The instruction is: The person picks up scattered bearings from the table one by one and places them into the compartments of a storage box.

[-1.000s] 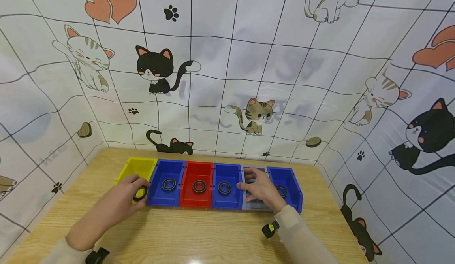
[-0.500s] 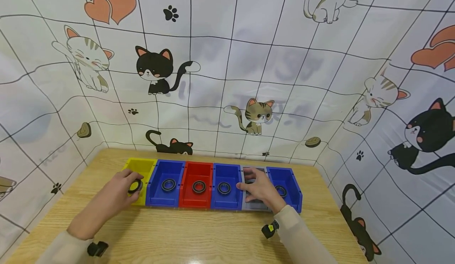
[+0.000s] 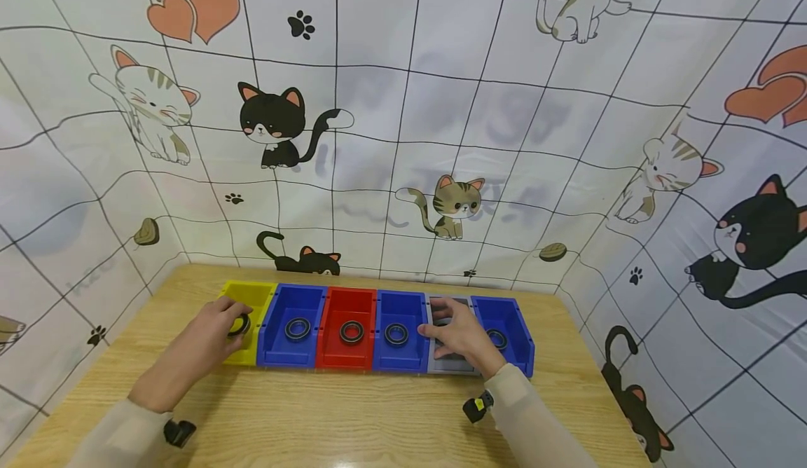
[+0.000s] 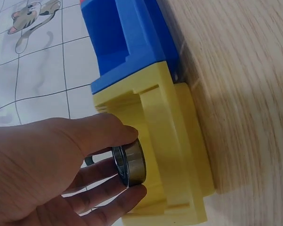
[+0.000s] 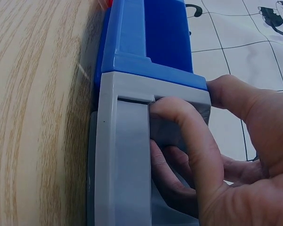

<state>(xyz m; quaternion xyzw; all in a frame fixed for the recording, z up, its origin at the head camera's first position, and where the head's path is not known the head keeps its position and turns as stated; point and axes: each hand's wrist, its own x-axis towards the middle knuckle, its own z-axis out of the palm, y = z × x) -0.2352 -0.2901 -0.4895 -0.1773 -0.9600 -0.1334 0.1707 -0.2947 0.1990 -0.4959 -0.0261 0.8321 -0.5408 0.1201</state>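
A row of joined open-front bins stands on the table. My left hand [image 3: 211, 335] pinches a ring-shaped ball bearing [image 4: 131, 163] between thumb and fingers, within the yellow bin [image 4: 172, 155]. My right hand [image 3: 465, 335] rests at the grey bin [image 5: 127, 165], with loosely bent fingers reaching inside and one finger on the wall shared with the blue bin. No item shows between those fingers; much of the grey bin's inside is hidden. Similar bearings lie flat in the left blue bin [image 3: 296, 303], red bin [image 3: 351, 307], middle blue bin [image 3: 401, 307] and right blue bin [image 3: 520, 335].
The bins stand along the back of a wooden table [image 3: 353, 419], close to a white cloth wall [image 3: 366, 139] with printed cats and grid lines. Cloth also encloses the left and right sides. A small dark camera [image 3: 179, 433] sits on the left wrist, another camera [image 3: 477, 407] on the right.
My left hand, holding the bearing, has moved left and slightly farther back, from the wall beside the left blue bin into the yellow bin. My right hand has stayed in place.
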